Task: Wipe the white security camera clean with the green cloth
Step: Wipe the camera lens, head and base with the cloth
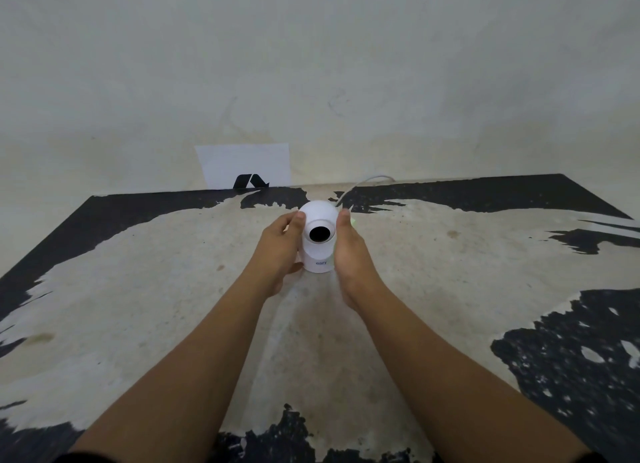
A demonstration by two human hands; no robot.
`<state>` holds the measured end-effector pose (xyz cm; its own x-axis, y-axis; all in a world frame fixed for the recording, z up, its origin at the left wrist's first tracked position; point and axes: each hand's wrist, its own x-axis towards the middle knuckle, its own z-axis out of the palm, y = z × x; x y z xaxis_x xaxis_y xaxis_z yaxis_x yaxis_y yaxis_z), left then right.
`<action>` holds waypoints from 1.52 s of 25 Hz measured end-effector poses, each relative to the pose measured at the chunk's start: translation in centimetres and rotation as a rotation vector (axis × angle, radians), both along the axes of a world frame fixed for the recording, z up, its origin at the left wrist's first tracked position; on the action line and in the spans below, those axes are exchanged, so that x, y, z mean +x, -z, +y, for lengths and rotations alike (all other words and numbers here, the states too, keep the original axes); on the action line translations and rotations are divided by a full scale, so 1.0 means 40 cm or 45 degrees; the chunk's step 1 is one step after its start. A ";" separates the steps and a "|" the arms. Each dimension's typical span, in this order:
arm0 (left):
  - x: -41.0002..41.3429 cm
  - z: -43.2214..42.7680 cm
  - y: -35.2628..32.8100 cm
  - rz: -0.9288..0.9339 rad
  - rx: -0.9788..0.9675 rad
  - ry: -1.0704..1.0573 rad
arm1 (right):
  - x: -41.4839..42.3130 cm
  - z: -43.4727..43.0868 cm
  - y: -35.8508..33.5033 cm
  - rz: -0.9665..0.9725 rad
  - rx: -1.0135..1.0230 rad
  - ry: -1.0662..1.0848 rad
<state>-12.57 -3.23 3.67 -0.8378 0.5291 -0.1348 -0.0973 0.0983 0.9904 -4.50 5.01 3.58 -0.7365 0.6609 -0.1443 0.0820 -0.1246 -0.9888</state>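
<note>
Worn bench [145,324], black coating peeled to pale patches over most of the middle; black remains along the far edge and at the right and near corners. Plain pale wall [311,64] rises directly behind the far edge.

White security camera [319,237] stands upright mid-bench, dark lens [319,234] facing the wearer, small logo on its base. Left hand [281,251] cups the camera's left side: fingertips touch the round head, thumb lies at the base. Grip clamped on the camera body. Right hand [349,251] is pressed flat against the camera's right side, fingers together; a sliver of green cloth [352,221] shows just beyond its fingertips. How much cloth the hand covers: cannot tell.

White cable [363,182] leaves from behind the camera head, beyond the right fingertips, and arcs toward the wall.

White card [242,164] with a black mark leans against the wall, beyond and left of the left hand, well apart from it.

Open bench lies on both outer sides of the hands and nearer than the wrists; far edge is near, just past the camera.
</note>
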 end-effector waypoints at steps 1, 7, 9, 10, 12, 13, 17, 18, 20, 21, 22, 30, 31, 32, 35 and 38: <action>-0.001 -0.002 -0.001 -0.003 -0.003 0.013 | 0.000 0.002 -0.013 0.035 0.014 0.008; -0.003 0.000 -0.005 -0.018 -0.002 0.022 | -0.002 0.016 -0.003 0.207 0.222 -0.027; -0.005 0.000 -0.002 -0.018 0.001 0.023 | 0.003 0.015 0.019 0.154 0.210 -0.055; -0.005 0.000 0.000 -0.015 0.002 0.025 | 0.005 0.016 0.031 0.105 0.189 -0.077; -0.004 0.001 0.002 -0.013 0.007 0.026 | 0.008 0.018 0.042 0.023 0.121 -0.107; -0.003 0.001 0.001 -0.016 0.008 0.027 | 0.007 0.018 0.039 0.004 0.081 -0.104; -0.005 -0.002 0.002 -0.017 0.013 0.036 | -0.006 0.033 -0.021 0.148 0.029 -0.040; -0.005 -0.003 0.003 -0.019 0.014 0.033 | -0.008 0.037 -0.031 0.192 0.022 -0.027; -0.004 -0.003 0.001 -0.015 0.017 0.027 | -0.008 0.041 -0.032 0.193 0.077 -0.009; -0.003 -0.001 0.001 -0.009 0.013 0.023 | -0.004 0.040 -0.022 0.142 0.143 -0.014; -0.003 0.000 0.001 -0.001 0.006 0.017 | -0.002 0.039 -0.008 0.076 0.215 -0.024; 0.010 0.005 0.001 -0.040 0.054 -0.036 | 0.050 0.037 0.056 -0.274 0.623 -0.092; 0.011 0.005 0.003 -0.044 0.054 -0.038 | 0.057 0.035 0.062 -0.312 0.637 -0.086; 0.012 0.004 0.005 -0.037 0.047 -0.036 | 0.063 0.032 0.063 -0.338 0.635 -0.083; 0.013 0.002 0.010 -0.009 0.058 -0.028 | 0.089 0.030 0.052 -0.252 0.509 -0.119; 0.037 -0.025 0.017 0.177 0.001 -0.139 | 0.118 0.038 0.027 -0.158 0.419 -0.199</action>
<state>-11.09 -4.23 3.01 -0.9010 0.4337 -0.0133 0.0307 0.0942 0.9951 0.22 6.52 2.48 -0.8221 0.5680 -0.0377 0.1968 0.2215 -0.9551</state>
